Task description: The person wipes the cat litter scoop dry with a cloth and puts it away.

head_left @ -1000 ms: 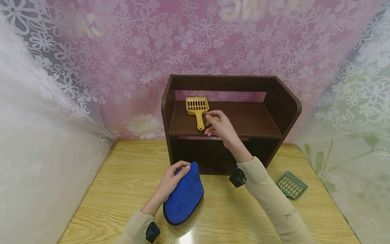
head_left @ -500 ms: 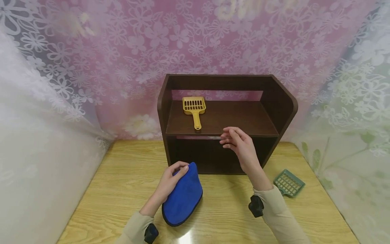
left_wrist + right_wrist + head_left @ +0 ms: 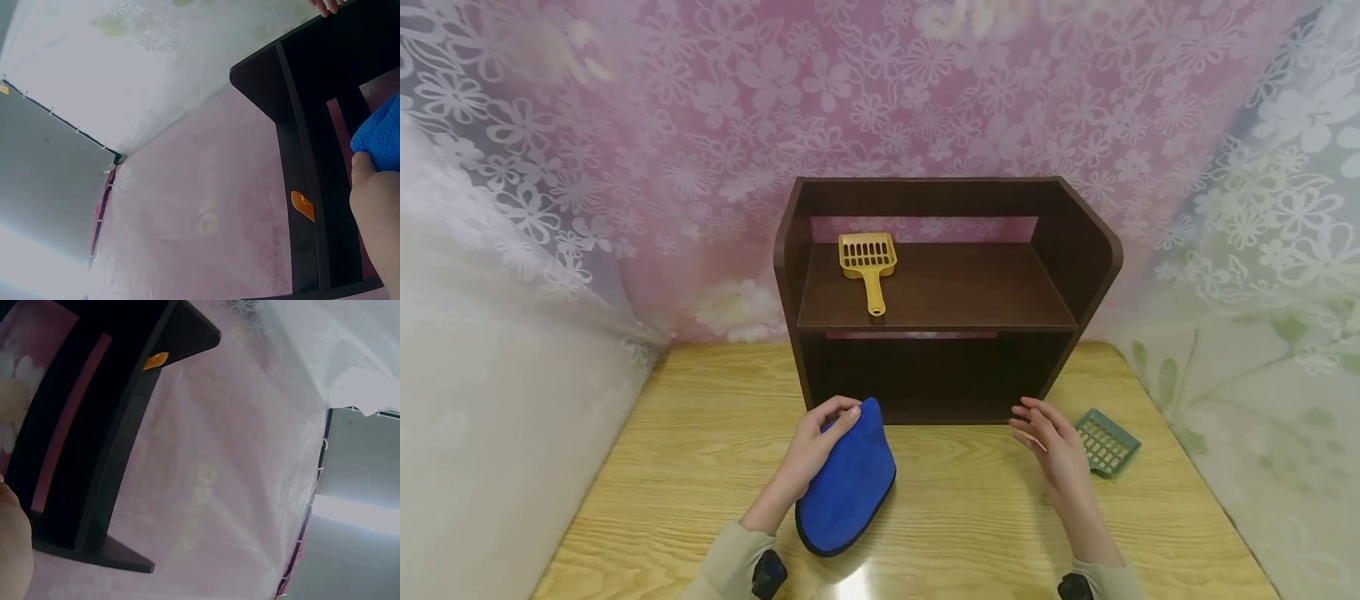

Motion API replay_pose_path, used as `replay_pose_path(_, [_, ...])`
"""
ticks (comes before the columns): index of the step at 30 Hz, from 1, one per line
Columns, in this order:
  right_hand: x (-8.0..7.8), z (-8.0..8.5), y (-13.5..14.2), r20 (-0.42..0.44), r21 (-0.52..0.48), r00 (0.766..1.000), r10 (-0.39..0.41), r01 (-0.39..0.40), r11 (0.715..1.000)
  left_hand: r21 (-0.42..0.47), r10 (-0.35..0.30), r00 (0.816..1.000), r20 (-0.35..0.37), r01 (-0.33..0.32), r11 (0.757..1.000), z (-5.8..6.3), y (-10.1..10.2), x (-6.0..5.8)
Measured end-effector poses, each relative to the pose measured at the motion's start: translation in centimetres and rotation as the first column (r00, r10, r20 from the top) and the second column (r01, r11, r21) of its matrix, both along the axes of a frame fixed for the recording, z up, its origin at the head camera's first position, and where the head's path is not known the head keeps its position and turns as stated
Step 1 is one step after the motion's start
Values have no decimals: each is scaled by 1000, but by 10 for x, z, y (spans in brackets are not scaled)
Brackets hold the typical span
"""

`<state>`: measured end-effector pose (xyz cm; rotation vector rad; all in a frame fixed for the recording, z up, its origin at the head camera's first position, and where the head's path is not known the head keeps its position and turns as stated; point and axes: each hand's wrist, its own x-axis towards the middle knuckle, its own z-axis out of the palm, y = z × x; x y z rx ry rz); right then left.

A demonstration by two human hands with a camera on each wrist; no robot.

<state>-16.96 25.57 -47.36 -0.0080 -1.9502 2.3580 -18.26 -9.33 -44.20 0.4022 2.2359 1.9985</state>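
Far on the table (image 3: pixel 715 400) stands the shelf (image 3: pixel 962 287); near left, the blue cloth (image 3: pixel 853 483), pinched by the left hand (image 3: pixel 815 442), likely for steadiness. The right hand (image 3: pixel 1057 450), fingers loose, grips nothing. The yellow scoop (image 3: pixel 871 272) lies on the shelf's upper left, the green scoop (image 3: pixel 1107 442) right.

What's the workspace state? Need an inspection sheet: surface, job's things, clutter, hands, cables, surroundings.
Surface: wood-grain table, glare near its front.
Job's things: blue cloth in the left hand; dark shelf upright on the table; yellow scoop on its upper board, toward the left; green scoop on the table, right of the shelf.
Clutter: nothing seen.
Hands: left grips the cloth's upper part; right hand holds nothing, fingers loosely bent.
Cables: nothing seen.
Surroundings: pink flowered curtain behind, paler ones either side.
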Motion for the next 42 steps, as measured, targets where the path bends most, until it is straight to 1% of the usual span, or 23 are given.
replay_pose_path(2, [7,-11,11,28,-51,999,-33,34,998,-6,4,1000,-2,-4,1000,0,0,1])
replay_pose_path(5, [18,-23,25,51,-112,997,-64,69,991,-10,7,1000,-4,-7,1000,1,0,2])
replay_pose_path(12, [37,-39,49,101,-169,988,-115,131,977,-7,10,1000,0,-10,1000,-2,1,2])
replay_pose_path(17, [48,-47,62,179,-236,971,-159,199,951,-14,11,1000,1,-11,1000,-3,1,3])
replay_pose_path(21, [53,-52,70,261,-261,950,-173,242,935,-11,7,1000,-4,-7,1000,-3,1,3])
replay_pose_path(23, [56,-54,73,306,-254,936,-174,256,933,-11,5,1000,-5,-5,1000,-3,0,3])
replay_pose_path(25, [58,-55,75,357,-242,921,-154,250,937,-13,5,1000,-4,-5,1000,-3,0,3])
replay_pose_path(26, [59,-55,77,382,-225,914,-138,237,945,-14,4,1000,-3,-4,1000,-3,0,4])
replay_pose_path(28, [59,-58,79,413,-202,906,-89,186,962,-16,3,1000,0,-3,1000,-4,0,4])
replay_pose_path(31, [57,-61,81,452,-211,892,-21,130,969,-14,2,1000,2,-2,1000,-4,-1,5])
replay_pose_path(33, [54,-63,81,461,-245,887,13,114,963,-13,2,1000,1,-2,1000,-3,0,5])
replay_pose_path(36, [49,-66,80,475,-297,879,46,111,948,-10,4,1000,1,-4,1000,-3,0,5])
replay_pose_path(38, [47,-70,81,450,-361,888,96,82,929,-12,8,1000,1,-8,1000,-2,0,5])
replay_pose_path(42, [48,-75,85,421,-435,897,134,70,898,-12,9,1000,-2,-9,1000,-1,0,6])
